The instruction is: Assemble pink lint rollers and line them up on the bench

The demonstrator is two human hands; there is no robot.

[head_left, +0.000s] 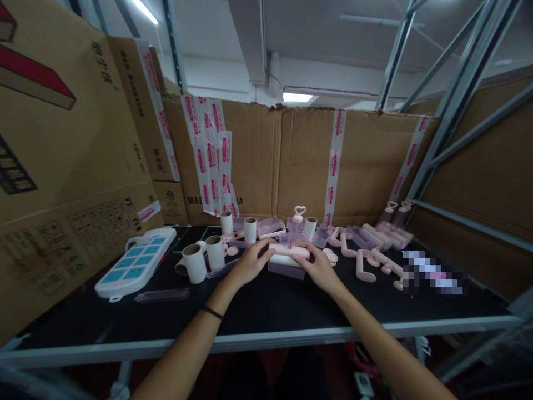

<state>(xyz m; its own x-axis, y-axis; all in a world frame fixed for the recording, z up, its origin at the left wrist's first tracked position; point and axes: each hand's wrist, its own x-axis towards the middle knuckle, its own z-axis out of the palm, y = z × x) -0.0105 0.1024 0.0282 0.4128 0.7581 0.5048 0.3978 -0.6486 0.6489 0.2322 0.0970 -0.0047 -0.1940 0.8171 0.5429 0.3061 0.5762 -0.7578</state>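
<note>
Pink bar (288,251) is being held in front of the cardboard (256,161), left hand (250,263) and right hand (318,270) clamping its ends. Tape (201,158) is partly covering the cardboard's lettering, leaving "MAD" showing; left of the cardboard, a carton (45,141) is bearing "V3".

One left hand (252,263) and one right hand (318,268), two in all, are holding one pink bar (284,249) well to the right of one white power strip (137,264). Five white tubes (194,264) are standing upright right of the power strip, while a sixth, partly hidden, is lying nearer to it. One translucent purple strip (162,295) is lying just beside the power strip's near end. At least three heart-topped pink pieces (300,211) are rising farther right of the power strip, where overlapping curved pink pieces (365,268) are defying an exact count.
</note>
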